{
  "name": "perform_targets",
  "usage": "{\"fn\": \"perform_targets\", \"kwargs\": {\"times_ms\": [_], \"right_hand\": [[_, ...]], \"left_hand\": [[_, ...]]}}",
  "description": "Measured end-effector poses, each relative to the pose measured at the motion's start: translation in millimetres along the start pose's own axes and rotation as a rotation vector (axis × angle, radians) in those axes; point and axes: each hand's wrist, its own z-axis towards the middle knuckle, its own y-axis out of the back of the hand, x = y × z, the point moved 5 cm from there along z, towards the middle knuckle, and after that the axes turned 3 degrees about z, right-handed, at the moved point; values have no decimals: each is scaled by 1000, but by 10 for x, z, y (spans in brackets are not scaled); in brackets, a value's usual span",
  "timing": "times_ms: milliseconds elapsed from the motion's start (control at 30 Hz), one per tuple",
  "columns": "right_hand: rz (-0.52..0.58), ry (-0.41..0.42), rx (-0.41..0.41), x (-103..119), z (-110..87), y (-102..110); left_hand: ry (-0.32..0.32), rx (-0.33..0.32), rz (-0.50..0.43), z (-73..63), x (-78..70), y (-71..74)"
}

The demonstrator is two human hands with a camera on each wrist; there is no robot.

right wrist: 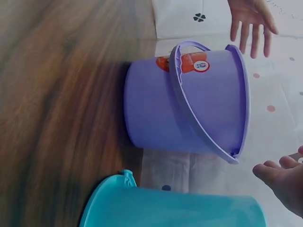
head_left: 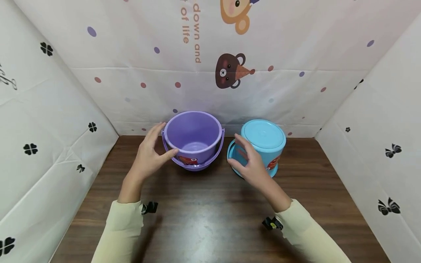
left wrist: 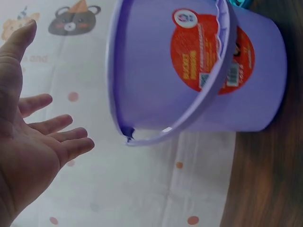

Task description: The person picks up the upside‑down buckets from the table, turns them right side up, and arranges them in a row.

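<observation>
A purple bucket stands upright with its mouth up, its handle hanging down across the front over a red label. My left hand is spread in the air by its left rim, and the left wrist view shows a gap between the fingers and the bucket. To the right, a light blue bucket sits upside down, its base facing up. Over that bucket's left side hovers my right hand, palm turned toward the purple bucket. In the right wrist view, its fingers hold nothing.
Both buckets rest on a dark wooden table near its back edge. A printed white cloth hangs behind, and white side panels rise at left and right. The blue bucket's handle lies on its left side.
</observation>
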Motion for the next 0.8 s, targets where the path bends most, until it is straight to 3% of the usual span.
{"fn": "perform_targets", "kwargs": {"times_ms": [200,433,800], "right_hand": [[68,84,17,29,-154,110],[107,149,31,15,-296,272],[30,121,40,-61,-444,620]], "left_hand": [[-93,-54,-14,-54,-162,-10],[-175,-61,-41,-116,-313,-119],[-289,-25,-60,-195,-543,-405]]}}
